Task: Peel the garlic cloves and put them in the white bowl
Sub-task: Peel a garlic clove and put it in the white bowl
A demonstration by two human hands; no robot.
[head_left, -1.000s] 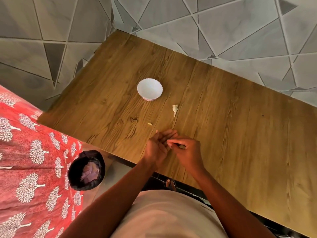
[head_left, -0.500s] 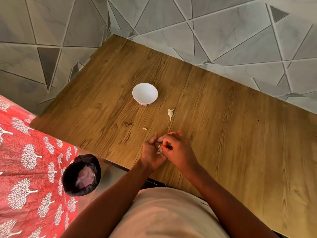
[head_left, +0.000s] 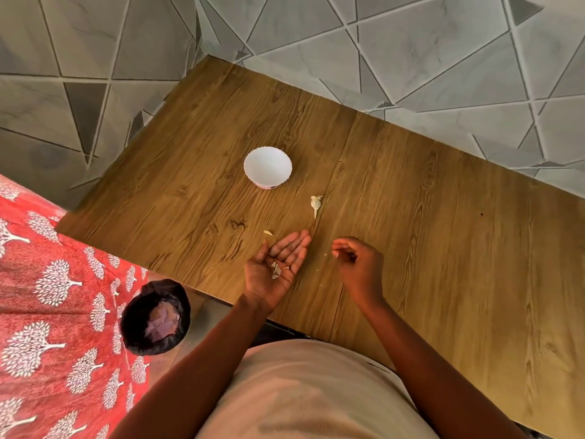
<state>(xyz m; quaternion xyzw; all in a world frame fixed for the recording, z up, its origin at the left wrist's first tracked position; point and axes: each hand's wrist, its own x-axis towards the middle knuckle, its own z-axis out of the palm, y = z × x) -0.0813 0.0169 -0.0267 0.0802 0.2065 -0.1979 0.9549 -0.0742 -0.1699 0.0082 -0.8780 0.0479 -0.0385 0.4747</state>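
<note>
The left hand lies palm up over the near edge of the worktop, fingers straight and spread loose; its grip is fully open and closes on nothing. Scraps of pale garlic skin rest loose in the palm.

The right hand is apart from the left, further toward the right along the near edge, knuckles up. Its fingers are curled in with the fingertips drawn together toward the thumb. Whether that grip holds a clove cannot be told: whatever lies between the fingertips is too small and too hidden to read. A few pale crumbs lie on the worktop just left of those fingertips.

The white bowl stands upright toward the middle of the worktop, further from the near edge than both hands, nearer the left edge than the right. Its inside shows plain white.

One unpeeled garlic clove, with its papery tail, lies on the wood between the bowl and the hands, apart from each. A small yellowish fragment lies just beyond the left fingertips; its nature cannot be told.

Off the worktop, beside its near left corner, stands a bin lined with a black bag, next to a red cloth printed with white trees.
</note>
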